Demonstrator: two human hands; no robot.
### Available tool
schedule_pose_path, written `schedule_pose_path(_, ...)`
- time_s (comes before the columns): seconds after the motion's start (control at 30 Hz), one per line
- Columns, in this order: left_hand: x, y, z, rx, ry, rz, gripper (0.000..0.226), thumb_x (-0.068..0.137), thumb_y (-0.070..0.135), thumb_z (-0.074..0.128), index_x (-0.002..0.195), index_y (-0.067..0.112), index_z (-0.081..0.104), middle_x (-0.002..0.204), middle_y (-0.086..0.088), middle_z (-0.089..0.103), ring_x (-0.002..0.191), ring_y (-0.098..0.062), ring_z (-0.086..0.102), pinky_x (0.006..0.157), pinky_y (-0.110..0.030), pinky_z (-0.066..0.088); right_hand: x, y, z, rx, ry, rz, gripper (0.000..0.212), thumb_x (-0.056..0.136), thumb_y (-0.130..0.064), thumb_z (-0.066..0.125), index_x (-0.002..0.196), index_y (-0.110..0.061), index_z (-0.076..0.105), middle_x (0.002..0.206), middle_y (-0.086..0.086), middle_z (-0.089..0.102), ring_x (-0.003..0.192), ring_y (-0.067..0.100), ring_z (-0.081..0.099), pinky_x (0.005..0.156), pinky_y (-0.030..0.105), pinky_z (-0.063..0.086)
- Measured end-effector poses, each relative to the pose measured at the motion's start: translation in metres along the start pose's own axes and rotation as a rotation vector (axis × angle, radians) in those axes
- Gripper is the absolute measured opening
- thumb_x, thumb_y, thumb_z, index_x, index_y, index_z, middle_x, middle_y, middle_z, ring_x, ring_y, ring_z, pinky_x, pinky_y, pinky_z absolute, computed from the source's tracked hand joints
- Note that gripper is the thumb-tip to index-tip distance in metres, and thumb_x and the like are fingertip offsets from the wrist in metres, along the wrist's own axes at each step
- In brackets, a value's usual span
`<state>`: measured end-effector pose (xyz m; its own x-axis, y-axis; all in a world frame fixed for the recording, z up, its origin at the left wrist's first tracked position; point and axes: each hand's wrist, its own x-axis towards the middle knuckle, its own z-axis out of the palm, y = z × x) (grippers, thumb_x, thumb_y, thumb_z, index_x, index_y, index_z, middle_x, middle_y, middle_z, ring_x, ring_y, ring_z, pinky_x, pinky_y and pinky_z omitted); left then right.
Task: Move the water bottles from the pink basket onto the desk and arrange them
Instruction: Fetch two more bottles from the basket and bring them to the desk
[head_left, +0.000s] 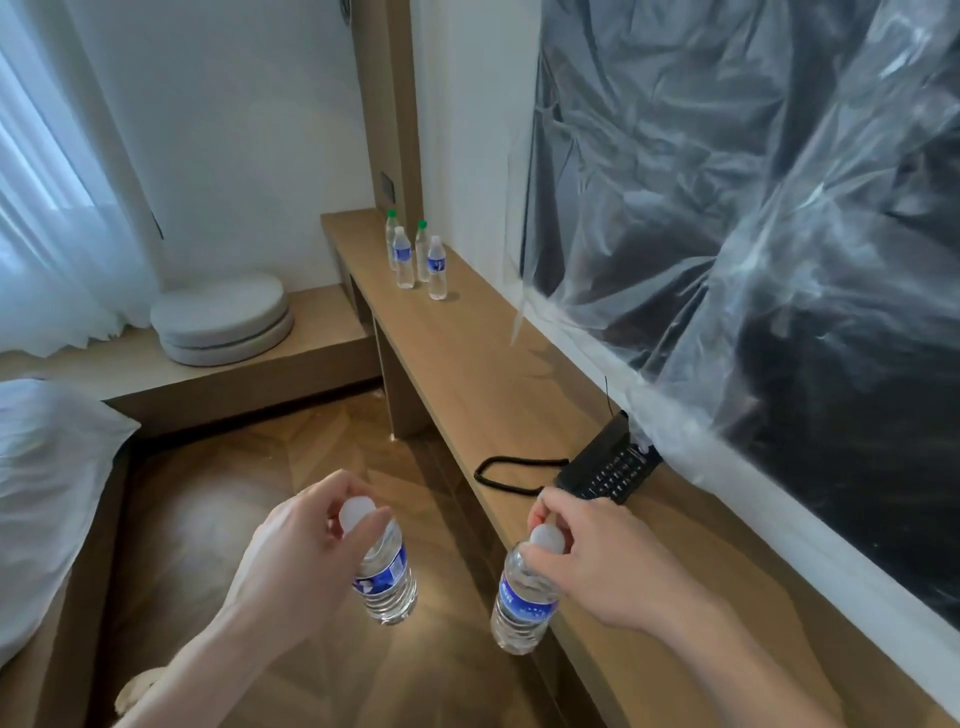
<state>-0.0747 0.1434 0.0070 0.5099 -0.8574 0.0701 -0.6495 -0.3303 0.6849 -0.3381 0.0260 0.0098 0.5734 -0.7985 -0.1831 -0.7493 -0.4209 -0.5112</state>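
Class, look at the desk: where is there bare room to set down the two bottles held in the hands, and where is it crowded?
The desk is bare along the long stretch between the four standing bottles and the black telephone. Its near end, beyond the right hand, also looks bare. It is crowded at the far end by the bottles, and around the telephone and its cord.
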Motion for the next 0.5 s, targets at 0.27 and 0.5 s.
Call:
schedule_pose_path(0.27, 0.119, -0.029, -0.011, -0.079, 0.117, -0.078, 0.009, 0.09, 0.041, 0.073, 0.091, 0.036, 0.066, 0.08, 0.019, 0.068, 0.073, -0.014, 0.065, 0.059, -0.038, 0.056, 0.161, -0.033, -0.031, -0.053, -0.059, -0.124, 0.025, 0.096, -0.06, 0.061, 0.099, -0.037, 0.053, 0.087, -0.009, 0.067, 0.08, 0.009, 0.07, 0.062, 0.026, 0.063)
schedule_pose_path(0.5, 0.239, -0.087, -0.034, -0.066, 0.117, -0.081, 0.012, 0.089, 0.045, 0.074, 0.087, 0.038, 0.065, 0.079, 0.022, 0.068, 0.071, -0.008, 0.064, 0.058, -0.035, 0.056, 0.288, -0.078, -0.025, 0.007, -0.049, -0.103, 0.025, 0.09, -0.06, 0.06, 0.095, -0.036, 0.055, 0.085, -0.004, 0.069, 0.081, 0.016, 0.072, 0.062, 0.037, 0.065)
